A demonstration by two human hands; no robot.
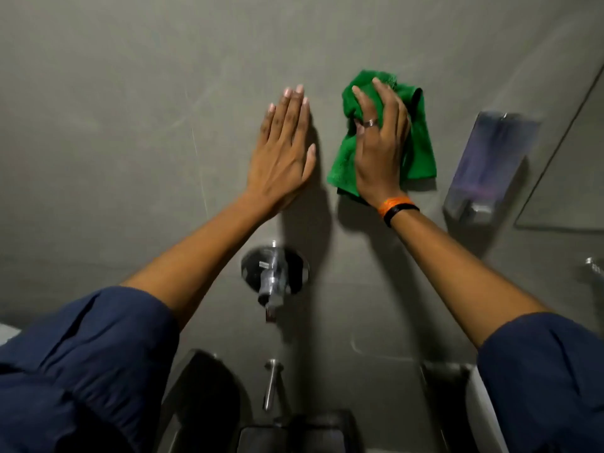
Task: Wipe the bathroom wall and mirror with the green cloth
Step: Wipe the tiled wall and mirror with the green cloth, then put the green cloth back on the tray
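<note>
Right grip [380,148] presses flat atop green cloth [422,152] on wall [130,93].

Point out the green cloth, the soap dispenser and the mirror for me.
green cloth [421,155], head view, lower right fold.
soap dispenser [493,165], head view, clear front panel.
mirror [578,188], head view, glass near lower corner.

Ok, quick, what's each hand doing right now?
Left hand: open, flat on the wall.
Right hand: open, pressing the green cloth against the wall.
</note>
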